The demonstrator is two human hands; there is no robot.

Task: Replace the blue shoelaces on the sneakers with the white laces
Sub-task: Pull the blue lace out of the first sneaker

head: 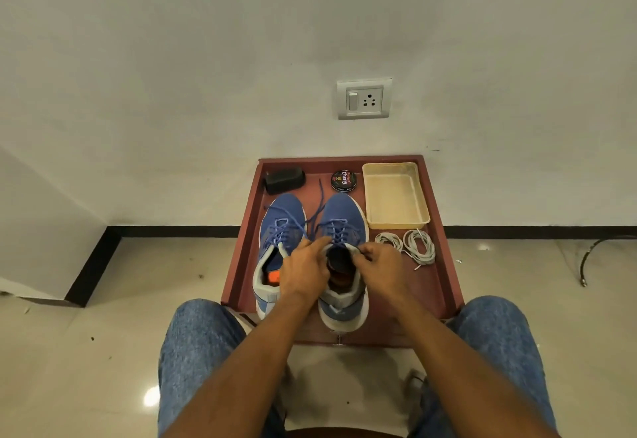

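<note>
Two knees in blue jeans [193,344] frame the bottom of the view, and both forearms reach forward from between them over a low reddish-brown counter [444,265] with a raised rim, set against a white wall. The left hand [303,270] rests over the collar of the right-side sneaker [343,258], its index finger stretched toward the top of the blue laces [336,231] on that shoe; whether its other fingers are gripping anything cannot be told. The right hand [381,265] has its fingers curled, pinching the grey edge of the same sneaker's collar by the top eyelets. The left-side sneaker [275,248] lies just beside it, also threaded with blue laces, an orange patch showing inside its opening. Loose blue lace ends trail between the two toes toward the back of the counter. The white laces [412,246] lie in two coiled bundles to the right of the shoes, just in front of a shallow cream tray [396,220]. At the back sit a round tin of polish [343,181] and a dark brush [284,181]. A switch and socket plate [364,98] is on the wall above.
</note>
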